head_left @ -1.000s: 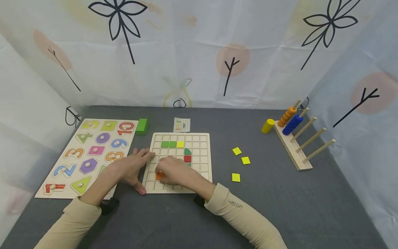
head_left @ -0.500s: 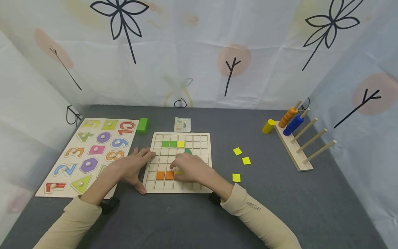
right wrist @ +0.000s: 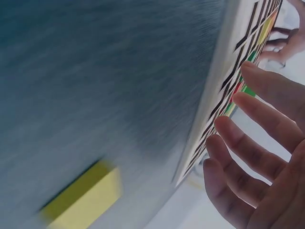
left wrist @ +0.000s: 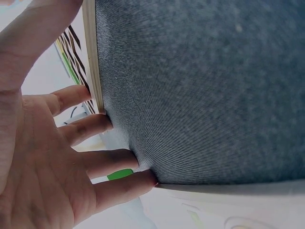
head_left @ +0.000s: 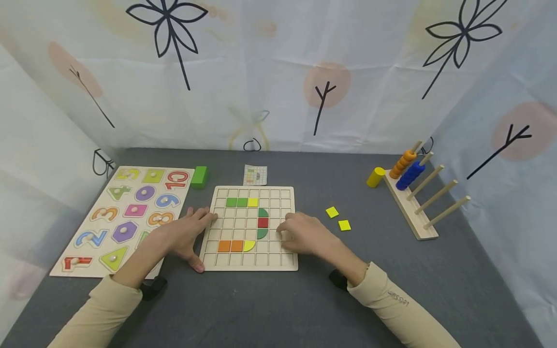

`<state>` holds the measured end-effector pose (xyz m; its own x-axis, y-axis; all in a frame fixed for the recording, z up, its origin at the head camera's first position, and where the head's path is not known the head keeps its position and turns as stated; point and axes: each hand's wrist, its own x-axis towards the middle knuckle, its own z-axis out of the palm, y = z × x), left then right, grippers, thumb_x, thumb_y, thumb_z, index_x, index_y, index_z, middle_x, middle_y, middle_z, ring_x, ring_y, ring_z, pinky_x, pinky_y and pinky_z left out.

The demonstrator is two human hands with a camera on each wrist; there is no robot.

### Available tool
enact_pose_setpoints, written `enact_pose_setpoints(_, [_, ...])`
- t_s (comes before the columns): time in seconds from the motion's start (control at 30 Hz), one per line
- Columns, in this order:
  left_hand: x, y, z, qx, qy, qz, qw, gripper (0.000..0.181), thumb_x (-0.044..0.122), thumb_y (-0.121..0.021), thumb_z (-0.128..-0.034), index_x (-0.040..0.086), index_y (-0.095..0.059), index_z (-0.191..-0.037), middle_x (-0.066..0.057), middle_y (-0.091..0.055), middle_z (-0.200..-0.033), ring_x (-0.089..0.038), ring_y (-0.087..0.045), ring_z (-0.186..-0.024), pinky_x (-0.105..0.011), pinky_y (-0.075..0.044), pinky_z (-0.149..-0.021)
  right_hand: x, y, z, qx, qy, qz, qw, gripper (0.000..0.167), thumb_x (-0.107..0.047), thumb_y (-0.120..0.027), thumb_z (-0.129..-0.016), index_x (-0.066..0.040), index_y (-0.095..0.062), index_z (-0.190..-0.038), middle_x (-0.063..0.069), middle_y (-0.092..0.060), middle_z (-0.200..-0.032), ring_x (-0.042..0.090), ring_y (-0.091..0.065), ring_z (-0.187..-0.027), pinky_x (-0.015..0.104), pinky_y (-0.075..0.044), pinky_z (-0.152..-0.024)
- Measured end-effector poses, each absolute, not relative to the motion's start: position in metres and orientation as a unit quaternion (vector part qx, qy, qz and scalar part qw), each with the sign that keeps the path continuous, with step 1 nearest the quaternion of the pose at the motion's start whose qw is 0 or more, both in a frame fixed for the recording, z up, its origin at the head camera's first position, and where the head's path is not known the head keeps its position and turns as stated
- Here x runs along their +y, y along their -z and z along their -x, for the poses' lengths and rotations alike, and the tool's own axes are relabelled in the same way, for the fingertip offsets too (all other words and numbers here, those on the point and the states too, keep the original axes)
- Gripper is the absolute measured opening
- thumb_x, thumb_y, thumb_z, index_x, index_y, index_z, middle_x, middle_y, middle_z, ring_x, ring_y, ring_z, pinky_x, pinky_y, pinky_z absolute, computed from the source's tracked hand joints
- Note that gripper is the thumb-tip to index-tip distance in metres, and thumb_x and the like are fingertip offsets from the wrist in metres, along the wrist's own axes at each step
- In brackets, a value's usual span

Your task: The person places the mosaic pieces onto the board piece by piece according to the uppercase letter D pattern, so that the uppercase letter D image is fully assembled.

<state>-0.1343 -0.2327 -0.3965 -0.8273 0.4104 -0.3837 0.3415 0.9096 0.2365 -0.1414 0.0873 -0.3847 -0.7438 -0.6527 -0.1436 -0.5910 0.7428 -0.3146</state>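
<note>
Loosely bent and parted, the fingers of the right hand grasp nothing and reach over the right side of the wooden grid board; whether they touch it I cannot tell. The left hand has its fingers spread at the board's left edge, its thumb by the near left corner. On the grid, the far row holds two green squares, then a yellow square. Nearer and farther right runs a column: a green quarter-round, a red square and a second green quarter-round. Nearest are two orange squares with a yellow quarter-round next on their right.

Just beyond the far edge lies a grid-printed card; left of it, a green block sits beside a number puzzle. Two loose yellow squares lie right of the board. At the far right, a yellow cylinder stands next to a peg rack bearing orange beads and blue beads.
</note>
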Motion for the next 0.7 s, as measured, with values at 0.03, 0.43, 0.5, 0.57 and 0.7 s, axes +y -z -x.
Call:
enact_pose_setpoints(0.03, [-0.233, 0.397, 0.134, 0.953, -0.079, -0.197, 0.218, 0.133, 0.058, -0.098, -0.0481, 0.006, -0.036, -0.153, -0.029, -0.031, -0.161, -0.069, -0.022, -0.144, -0.075, -0.034, -0.109, 0.093, 0.385, 0.140, 0.927, 0.125, 0.332, 0.117, 0.024, -0.015, -0.080, -0.086, -0.011, -0.079, -0.110, 0.007, -0.070, -0.101, 0.016, -0.056, -0.081, 0.028, -0.046, -0.060])
enact_pose_setpoints(0.43, [-0.233, 0.397, 0.135, 0.951, -0.080, -0.201, 0.221, 0.131, 0.058, -0.098, -0.0484, 0.007, -0.037, -0.153, -0.028, -0.031, -0.161, -0.068, -0.023, -0.144, -0.075, -0.037, -0.107, 0.146, 0.386, 0.130, 0.950, 0.098, 0.279, 0.102, 0.036, -0.022, -0.084, -0.085, -0.012, -0.076, -0.120, 0.004, -0.070, -0.107, 0.015, -0.064, -0.091, 0.030, -0.053, -0.072])
enact_pose_setpoints(0.5, [-0.233, 0.397, 0.134, 0.952, -0.079, -0.200, 0.220, 0.131, 0.058, -0.098, -0.0483, 0.007, -0.037, -0.153, -0.028, -0.031, -0.161, -0.068, -0.023, -0.144, -0.075, -0.037, -0.107, 0.150, 0.385, 0.128, 0.953, 0.091, 0.265, 0.115, 0.039, -0.025, -0.084, -0.085, -0.013, -0.076, -0.121, 0.003, -0.069, -0.106, 0.013, -0.062, -0.088, 0.030, -0.051, -0.067])
enact_pose_setpoints(0.57, [-0.233, 0.397, 0.134, 0.952, -0.077, -0.199, 0.220, 0.132, 0.058, -0.098, -0.0482, 0.007, -0.037, -0.153, -0.028, -0.031, -0.161, -0.068, -0.023, -0.145, -0.076, -0.037, -0.107, 0.152, 0.384, 0.126, 0.956, 0.084, 0.251, 0.129, 0.042, -0.027, -0.085, -0.084, -0.013, -0.075, -0.122, 0.004, -0.068, -0.105, 0.011, -0.057, -0.083, 0.028, -0.046, -0.062])
enact_pose_setpoints(0.7, [-0.233, 0.396, 0.134, 0.953, -0.077, -0.195, 0.220, 0.132, 0.059, -0.098, -0.0478, 0.007, -0.037, -0.153, -0.028, -0.031, -0.162, -0.068, -0.022, -0.145, -0.076, -0.037, -0.107, 0.157, 0.384, 0.123, 0.957, 0.077, 0.238, 0.145, 0.044, -0.028, -0.086, -0.083, -0.013, -0.075, -0.123, 0.004, -0.068, -0.106, 0.010, -0.049, -0.077, 0.027, -0.040, -0.060])
